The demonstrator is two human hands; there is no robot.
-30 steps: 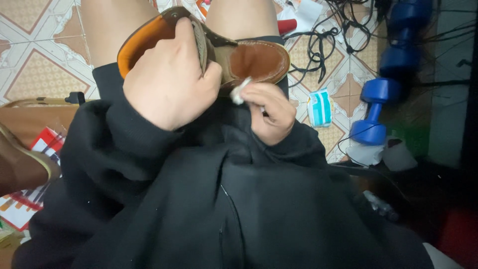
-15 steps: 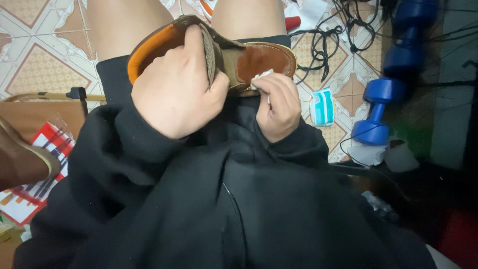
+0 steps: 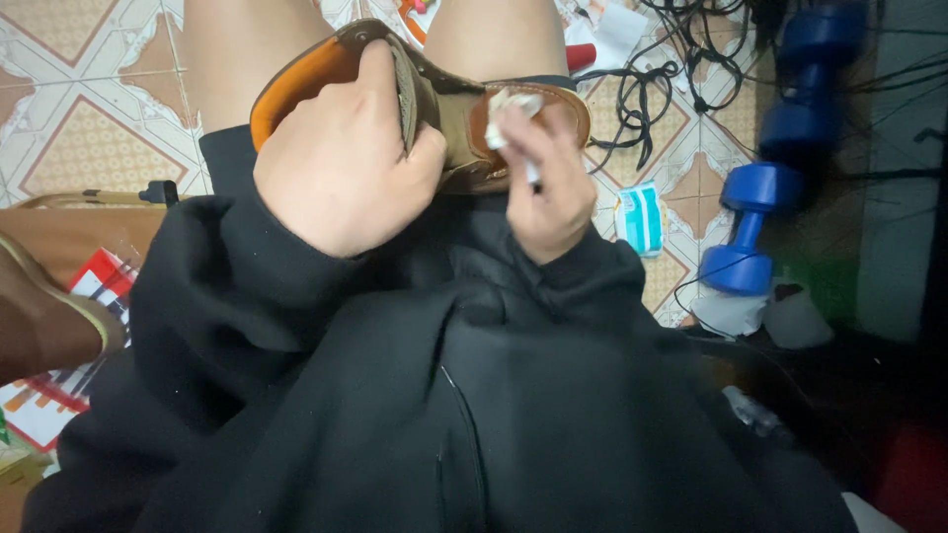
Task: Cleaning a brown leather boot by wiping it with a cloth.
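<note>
My left hand (image 3: pixel 341 173), top centre, clamps the stiff, light brown leather shoe (image 3: pixel 444 109); right-hand (image 3: pixel 543 188) fingers pinch a soft white wipe (image 3: pixel 506 111).

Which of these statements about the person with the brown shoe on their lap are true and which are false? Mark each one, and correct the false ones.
1. The left hand grips the brown shoe. True.
2. The right hand is empty. False: its fingers press a small white wad against the shoe.
3. Blue dumbbells lie on the tiled floor. True.
4. The person wears a white top. False: the sleeves are black.
5. A second brown shoe shows at the left edge. True.
</note>
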